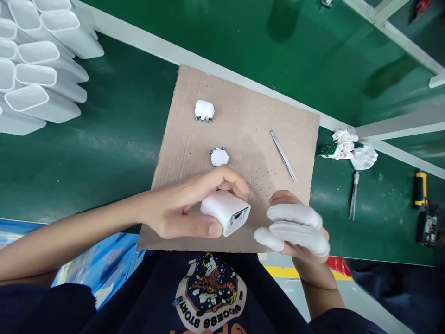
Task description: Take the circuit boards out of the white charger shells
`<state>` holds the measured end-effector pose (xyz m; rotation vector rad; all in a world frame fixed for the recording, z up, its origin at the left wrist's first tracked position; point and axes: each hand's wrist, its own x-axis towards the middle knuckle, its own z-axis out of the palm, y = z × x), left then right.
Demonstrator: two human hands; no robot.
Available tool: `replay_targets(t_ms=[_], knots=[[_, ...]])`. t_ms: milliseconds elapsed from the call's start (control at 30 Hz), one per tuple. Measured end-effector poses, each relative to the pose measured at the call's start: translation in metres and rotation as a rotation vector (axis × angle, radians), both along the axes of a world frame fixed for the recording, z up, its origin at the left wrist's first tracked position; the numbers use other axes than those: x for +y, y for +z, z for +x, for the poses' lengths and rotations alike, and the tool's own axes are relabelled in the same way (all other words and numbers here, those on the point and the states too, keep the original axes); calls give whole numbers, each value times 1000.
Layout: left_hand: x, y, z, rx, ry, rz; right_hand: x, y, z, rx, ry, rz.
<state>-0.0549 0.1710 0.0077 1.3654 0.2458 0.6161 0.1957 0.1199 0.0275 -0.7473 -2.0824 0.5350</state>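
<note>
My left hand (187, 208) is closed around a white plastic charger housing (225, 211), thumb below and fingers over the top, with its open end facing right over the near edge of a cardboard sheet (239, 116). My right hand (295, 227) hovers just right of the housing with white finger cots on three fingers; the fingers lie together, slightly curled, and hold nothing I can see. Two small circuit boards with white caps lie on the cardboard, one (219, 157) just beyond my left hand, the other (204, 111) farther back. Metal tweezers (283, 155) rest on the cardboard's right part.
Stacked white housings (38, 65) fill the back left of the green table (114, 134). Right of the cardboard lie a crumpled white glove with a green board (347, 148), a second pair of tweezers (353, 195) and a yellow-black tool (422, 204). White frame bars (399, 125) cross the table.
</note>
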Motion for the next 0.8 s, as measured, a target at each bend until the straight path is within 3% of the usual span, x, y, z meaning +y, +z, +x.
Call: replay_targets(t_ms=[133, 233, 333, 433, 633, 700, 800], knots=[[-3, 2, 2, -10, -28, -110, 6, 1, -7, -7, 101, -38], [-5, 5, 4, 1, 23, -174, 8, 0, -17, 119, 133, -86], [-3, 4, 5, -1, -20, -168, 8, -3, -23, 221, 112, -137], [0, 0, 5, -47, -79, -132, 9, -6, -16, 191, -50, -155], [-4, 0, 5, -32, -21, -202, 31, -12, 21, -145, -619, -76], [-5, 0, 5, -25, -19, -207, 42, -13, 29, -258, -715, -74], [-5, -1, 5, -29, -26, -229, 49, -13, 31, -307, -714, -9]])
